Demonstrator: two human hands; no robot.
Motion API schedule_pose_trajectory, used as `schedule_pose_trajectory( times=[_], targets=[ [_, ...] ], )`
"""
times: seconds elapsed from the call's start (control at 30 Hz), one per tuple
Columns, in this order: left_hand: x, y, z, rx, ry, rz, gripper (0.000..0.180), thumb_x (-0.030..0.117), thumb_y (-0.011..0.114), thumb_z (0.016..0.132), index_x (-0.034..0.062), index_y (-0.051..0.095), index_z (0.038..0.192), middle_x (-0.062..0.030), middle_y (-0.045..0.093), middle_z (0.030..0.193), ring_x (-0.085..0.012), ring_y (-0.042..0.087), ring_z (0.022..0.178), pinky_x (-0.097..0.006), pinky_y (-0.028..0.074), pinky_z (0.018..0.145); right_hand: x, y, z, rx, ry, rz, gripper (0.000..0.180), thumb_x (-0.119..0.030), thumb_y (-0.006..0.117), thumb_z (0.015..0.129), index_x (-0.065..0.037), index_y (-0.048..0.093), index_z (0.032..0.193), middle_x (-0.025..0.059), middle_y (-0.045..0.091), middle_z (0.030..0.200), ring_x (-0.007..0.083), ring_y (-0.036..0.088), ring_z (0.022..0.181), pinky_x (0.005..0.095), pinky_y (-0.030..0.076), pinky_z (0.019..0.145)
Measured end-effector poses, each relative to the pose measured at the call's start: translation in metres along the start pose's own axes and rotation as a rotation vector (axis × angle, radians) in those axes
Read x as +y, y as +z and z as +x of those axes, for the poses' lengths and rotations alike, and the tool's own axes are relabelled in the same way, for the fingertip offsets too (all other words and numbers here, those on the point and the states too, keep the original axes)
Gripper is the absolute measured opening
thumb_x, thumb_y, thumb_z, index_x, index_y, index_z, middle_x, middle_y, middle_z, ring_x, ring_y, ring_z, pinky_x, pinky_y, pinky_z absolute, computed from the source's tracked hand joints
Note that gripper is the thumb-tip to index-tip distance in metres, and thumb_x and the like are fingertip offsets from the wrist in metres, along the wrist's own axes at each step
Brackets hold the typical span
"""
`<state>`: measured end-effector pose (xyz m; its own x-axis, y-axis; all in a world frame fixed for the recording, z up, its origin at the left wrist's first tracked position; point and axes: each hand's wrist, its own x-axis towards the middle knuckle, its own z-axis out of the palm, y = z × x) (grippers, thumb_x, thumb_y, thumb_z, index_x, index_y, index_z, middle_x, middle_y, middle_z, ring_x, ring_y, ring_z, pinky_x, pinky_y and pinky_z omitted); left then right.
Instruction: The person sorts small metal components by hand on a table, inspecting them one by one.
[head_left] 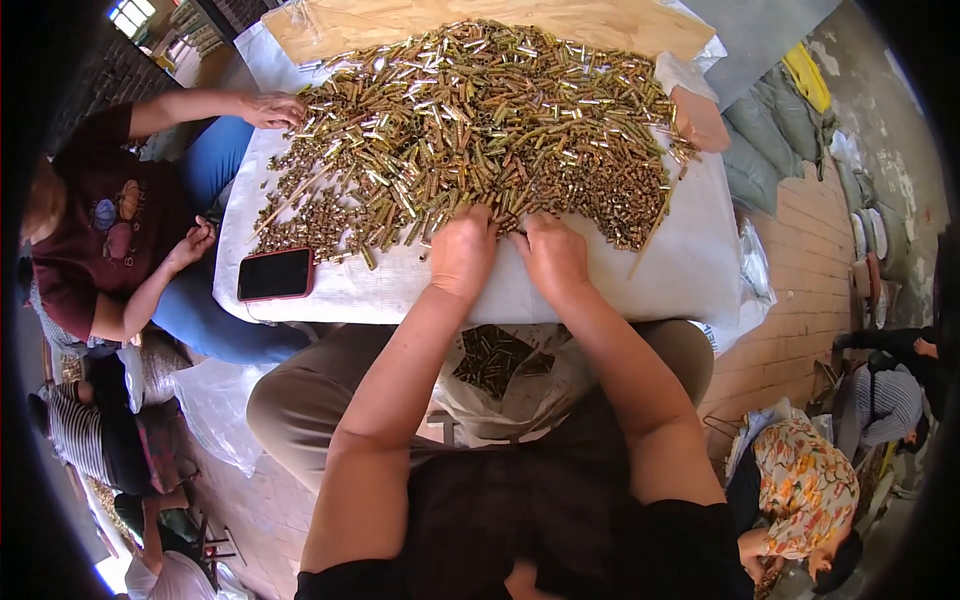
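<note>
A broad heap of small brass-coloured metal pieces (470,120), many of them long and ridged or tube-like, covers most of the white-sheeted table (380,290). My left hand (463,250) rests at the heap's near edge with its fingers curled into the pieces. Close by on its right, my right hand (552,252) is bent the same way, thumb turned inward. Fingertips of both hands are largely hidden, so the exact pieces in them cannot be made out. Shorter pieces (620,205) gather on the right side of the heap.
A phone (275,274) with a red case lies at the table's left. A co-worker's hand (272,110) touches the heap's left edge. Below the table, between my knees, an open white sack (475,405) holds more metal pieces. Thin sticks (655,222) flank the heap; other people sit behind.
</note>
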<state>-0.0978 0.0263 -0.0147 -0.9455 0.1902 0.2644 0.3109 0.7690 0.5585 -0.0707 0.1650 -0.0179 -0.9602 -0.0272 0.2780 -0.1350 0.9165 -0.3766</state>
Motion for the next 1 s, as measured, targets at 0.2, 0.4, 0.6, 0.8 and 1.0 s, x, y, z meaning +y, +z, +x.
schedule_pose_trajectory(
  times=[0.2,0.4,0.6,0.8,1.0],
  targets=[
    [-0.001,-0.01,-0.013,0.035,0.029,-0.273,0.014,0.006,0.066,0.073,-0.0001,0.056,0.081,-0.0139,0.061,0.077,-0.0263,0.06,0.063,-0.035,0.048,0.058,0.008,-0.015,-0.001,-0.039,0.171,0.217,0.015,-0.011,0.064,0.074,-0.001,0.058,0.083,0.0148,0.062,0.081,0.0313,0.062,0.071,0.0387,0.049,0.065],
    [0.023,-0.018,-0.039,-0.322,-0.38,-1.133,0.008,0.001,0.06,0.083,0.0051,0.055,0.087,-0.0026,0.061,0.071,-0.0016,0.042,0.049,-0.018,0.032,0.042,0.026,-0.039,-0.01,-0.252,0.452,1.155,0.023,-0.014,0.064,0.083,0.004,0.061,0.096,0.0084,0.064,0.079,0.0131,0.061,0.066,0.0266,0.05,0.054],
    [0.036,-0.011,-0.05,-0.356,-0.417,-1.226,0.01,0.002,0.058,0.085,0.0052,0.058,0.095,-0.0027,0.062,0.071,-0.0003,0.037,0.046,-0.016,0.026,0.04,0.024,-0.063,-0.026,-0.32,0.497,1.268,0.018,-0.016,0.061,0.086,0.002,0.063,0.086,0.0034,0.062,0.073,0.0098,0.059,0.064,0.0226,0.047,0.051],
    [0.051,-0.008,-0.053,-0.33,-0.424,-1.211,0.007,0.004,0.058,0.086,0.0041,0.06,0.093,-0.0004,0.06,0.069,-0.0003,0.037,0.047,-0.016,0.027,0.042,0.037,-0.066,-0.03,-0.347,0.488,1.183,0.02,-0.021,0.063,0.085,-0.001,0.064,0.083,0.0011,0.06,0.068,0.007,0.054,0.057,0.0211,0.043,0.047],
    [0.053,-0.008,-0.055,-0.339,-0.362,-1.185,0.005,0.007,0.058,0.088,0.0039,0.06,0.091,0.0006,0.058,0.066,-0.0006,0.035,0.047,-0.016,0.026,0.042,0.035,-0.071,-0.031,-0.338,0.467,1.04,0.02,-0.021,0.064,0.085,-0.002,0.064,0.078,-0.0001,0.055,0.059,0.0054,0.049,0.05,0.0202,0.038,0.044]
  ],
)
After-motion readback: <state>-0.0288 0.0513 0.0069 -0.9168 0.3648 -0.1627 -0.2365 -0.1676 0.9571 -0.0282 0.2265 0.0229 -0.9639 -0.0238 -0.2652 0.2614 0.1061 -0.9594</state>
